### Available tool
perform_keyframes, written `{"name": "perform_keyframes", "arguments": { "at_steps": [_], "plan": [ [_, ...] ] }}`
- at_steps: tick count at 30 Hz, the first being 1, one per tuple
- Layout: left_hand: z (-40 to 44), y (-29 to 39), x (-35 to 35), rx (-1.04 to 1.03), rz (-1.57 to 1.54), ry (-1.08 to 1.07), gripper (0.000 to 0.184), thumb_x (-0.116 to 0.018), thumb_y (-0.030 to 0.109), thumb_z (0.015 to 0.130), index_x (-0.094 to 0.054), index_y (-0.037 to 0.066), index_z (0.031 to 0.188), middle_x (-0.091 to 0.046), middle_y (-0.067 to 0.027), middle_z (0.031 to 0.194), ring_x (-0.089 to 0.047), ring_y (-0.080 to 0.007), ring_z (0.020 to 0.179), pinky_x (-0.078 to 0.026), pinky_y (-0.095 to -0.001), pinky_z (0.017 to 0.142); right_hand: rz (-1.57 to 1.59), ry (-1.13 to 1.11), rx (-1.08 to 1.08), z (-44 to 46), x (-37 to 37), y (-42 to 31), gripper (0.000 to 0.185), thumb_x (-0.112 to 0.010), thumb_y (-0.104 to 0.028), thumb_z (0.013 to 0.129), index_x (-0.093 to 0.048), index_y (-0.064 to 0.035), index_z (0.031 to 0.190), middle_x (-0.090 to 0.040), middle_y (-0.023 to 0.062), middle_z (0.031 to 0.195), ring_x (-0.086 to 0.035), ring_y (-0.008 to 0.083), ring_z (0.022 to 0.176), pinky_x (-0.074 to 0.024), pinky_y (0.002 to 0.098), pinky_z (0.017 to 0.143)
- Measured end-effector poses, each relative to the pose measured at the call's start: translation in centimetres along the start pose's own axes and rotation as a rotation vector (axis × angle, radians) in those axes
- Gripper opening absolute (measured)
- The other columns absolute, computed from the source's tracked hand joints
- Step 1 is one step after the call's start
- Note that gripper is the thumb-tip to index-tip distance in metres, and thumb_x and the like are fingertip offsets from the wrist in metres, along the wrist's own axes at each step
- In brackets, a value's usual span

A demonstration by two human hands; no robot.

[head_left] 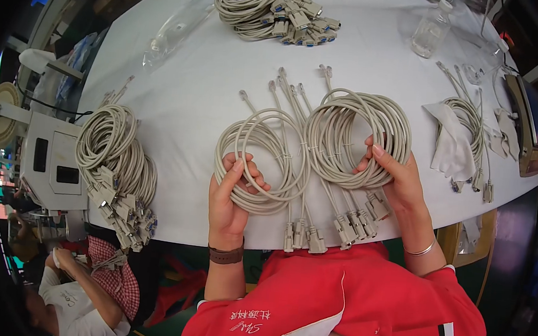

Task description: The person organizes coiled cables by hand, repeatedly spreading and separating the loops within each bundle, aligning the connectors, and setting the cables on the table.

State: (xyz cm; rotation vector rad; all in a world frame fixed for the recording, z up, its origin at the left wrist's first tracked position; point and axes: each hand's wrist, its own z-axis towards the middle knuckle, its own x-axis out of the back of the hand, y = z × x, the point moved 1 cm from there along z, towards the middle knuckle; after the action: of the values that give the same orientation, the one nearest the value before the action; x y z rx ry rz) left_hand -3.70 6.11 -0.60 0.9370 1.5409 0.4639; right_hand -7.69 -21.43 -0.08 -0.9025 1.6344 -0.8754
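Note:
Coils of beige cable lie side by side in front of me. My left hand (236, 181) is curled round the left side of the left cable coil (225, 140), fingers through its loop. On the right cable coil (326, 163), my right hand (392, 171) grips the right side, thumb on top and fingertips inside the loop. Clear plugs (282, 74) point away from me at the far ends. Grey serial connectors (315, 240) hang toward me at the table's near edge.
A cable pile (115, 156) lies at the left beside a grey machine (54, 164). Another pile (247, 5) is at the back. At the right are a bottle (431, 30), a white cloth (453, 141), more cables and a scale (531, 125). A co-worker (78, 298) sits lower left.

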Motion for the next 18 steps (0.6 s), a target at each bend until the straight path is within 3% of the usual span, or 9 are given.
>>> {"name": "perform_keyframes", "arguments": {
  "at_steps": [12,15,18],
  "plan": [
    [-0.2,0.1,-1.0,-0.026,0.179,0.024,0.02,-0.049,0.015,0.096,-0.054,0.001,0.109,-0.056,-0.0058,0.08,-0.058,-0.0155,0.071,-0.055,-0.0332,0.066,-0.091,-0.014,0.025,-0.5,-0.9,0.2,0.027,-0.066,-0.016,0.088,-0.053,0.0013,0.104,-0.062,0.0067,0.083,-0.064,0.0148,0.072,-0.0515,0.0283,0.066],
    [-0.2,0.0,-1.2,-0.056,0.272,-0.029,0.022,-0.049,0.015,0.096,-0.053,-0.001,0.111,-0.06,-0.0078,0.086,-0.061,-0.0169,0.079,-0.055,-0.0336,0.07,-0.123,-0.068,0.011,-0.7,-1.8,-0.1,0.028,-0.068,-0.015,0.086,-0.053,0.0007,0.103,-0.062,0.0065,0.084,-0.064,0.0135,0.073,-0.0512,0.0278,0.066],
    [-0.5,-0.7,-4.7,-0.088,0.355,-0.059,0.034,-0.05,0.021,0.098,-0.051,-0.004,0.121,-0.062,-0.0126,0.104,-0.062,-0.0172,0.09,-0.052,-0.0301,0.08,-0.256,-0.235,-0.046,-0.4,-4.0,-0.7,0.031,-0.071,-0.015,0.084,-0.055,0.0005,0.105,-0.063,0.0065,0.087,-0.063,0.0131,0.077,-0.0511,0.028,0.069]
  ]
}}
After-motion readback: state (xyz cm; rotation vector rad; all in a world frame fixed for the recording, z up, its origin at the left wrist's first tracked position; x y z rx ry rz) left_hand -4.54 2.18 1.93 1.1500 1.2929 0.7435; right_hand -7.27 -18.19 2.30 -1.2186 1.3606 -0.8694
